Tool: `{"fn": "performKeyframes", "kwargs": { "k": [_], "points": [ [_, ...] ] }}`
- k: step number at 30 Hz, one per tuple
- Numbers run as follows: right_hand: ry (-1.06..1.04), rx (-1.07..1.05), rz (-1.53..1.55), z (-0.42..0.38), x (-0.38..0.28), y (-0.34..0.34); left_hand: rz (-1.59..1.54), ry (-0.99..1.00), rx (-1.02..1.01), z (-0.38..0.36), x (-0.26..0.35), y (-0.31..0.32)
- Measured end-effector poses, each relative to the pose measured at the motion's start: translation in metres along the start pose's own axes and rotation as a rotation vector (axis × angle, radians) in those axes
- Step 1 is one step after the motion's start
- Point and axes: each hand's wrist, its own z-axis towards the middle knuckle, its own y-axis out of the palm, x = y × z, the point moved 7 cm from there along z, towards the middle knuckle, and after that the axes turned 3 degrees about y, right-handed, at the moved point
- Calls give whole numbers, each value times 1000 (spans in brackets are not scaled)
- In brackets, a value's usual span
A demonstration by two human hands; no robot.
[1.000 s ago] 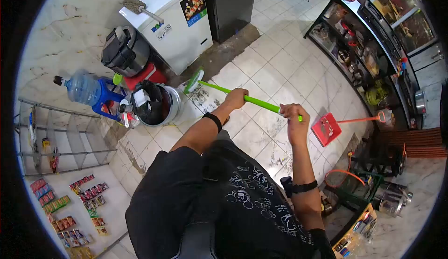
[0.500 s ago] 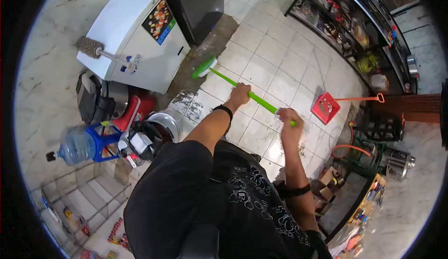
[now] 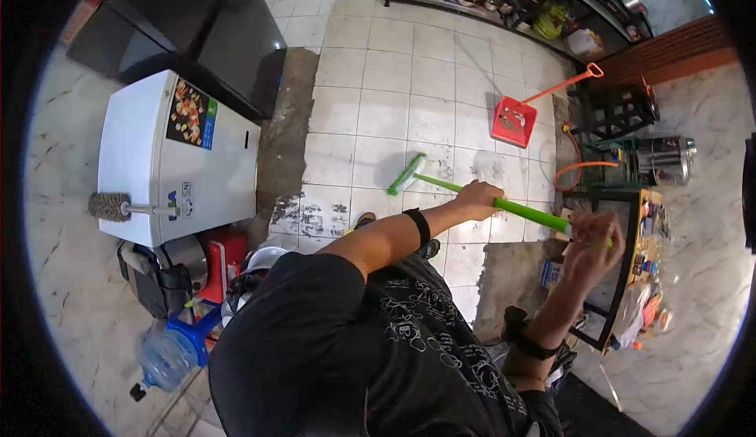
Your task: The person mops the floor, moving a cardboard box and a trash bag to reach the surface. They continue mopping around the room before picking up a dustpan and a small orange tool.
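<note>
A green-handled broom (image 3: 437,183) slants across the view, its green-and-white head (image 3: 408,174) down on the tiles ahead of me. My left hand (image 3: 479,199) is wrapped round the middle of the handle. Near the top end, my right hand (image 3: 592,246) is closed on it and slightly blurred. Beyond the handle, a red dustpan (image 3: 514,126) with an orange handle lies on the floor with bits of debris inside.
A white chest-like appliance (image 3: 209,169) and a dark fridge (image 3: 189,35) stand at left, a water bottle (image 3: 167,358) below them. Dark shelves (image 3: 472,8) line the far side. At right are a black stool (image 3: 622,110), a steel pot (image 3: 665,161) and an orange hose (image 3: 579,165).
The broom head has come away from the floor edge by the appliance, toward me and right. Both hands moved right with the handle. My view has turned and shifted.
</note>
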Motion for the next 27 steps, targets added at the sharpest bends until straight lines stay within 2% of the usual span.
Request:
{"fn": "performKeyframes", "kwargs": {
  "k": [2, 5, 7, 11, 12, 13, 14, 15, 16, 17, 19, 20, 21, 22, 25, 27],
  "points": [
    [-2, 9, 52, 0, -28, -17, 28, 138, 22, -6, 27, -5],
    [-9, 30, 180, 1, -35, -34, 66, 156, -15, -10, 44, -26],
    [31, -82, 362, 6, -6, -39, 125, 58, -4, -6, 13, -29],
    [216, 0, 228, -2, 100, -21, 291, -61, -48, -1, -85, -46],
    [180, -124, 135, -4, 114, -7, 387, -71, -27, 0, -112, -51],
    [143, -248, 42, -8, 129, 8, 410, -28, 23, -5, -129, -64],
    [193, -274, 160, -13, 155, 19, 427, -126, 91, -9, -150, -75],
    [244, -299, 278, -18, 174, 32, 424, -139, 170, -15, -168, -86],
    [255, -326, 180, -24, 179, 46, 465, -106, 226, -14, -193, -91],
    [262, -350, 80, -29, 182, 59, 435, -346, 155, -16, -214, -96],
    [233, -468, -6, -42, 197, 84, 608, -698, 230, -37, -202, -111],
    [310, -507, -40, -52, 205, 91, 470, -793, 161, -34, -235, -98],
    [392, -543, -76, -64, 209, 95, 469, -796, 156, -31, -244, -85],
    [328, -521, -115, -67, 208, 97, 441, -746, 221, -25, -241, -73],
    [350, -401, -273, -74, 200, 67, 308, -542, 323, 1, -230, -36],
    [321, -203, -170, -73, 193, 40, 421, -378, 359, 30, -229, -3]
  ]
}}
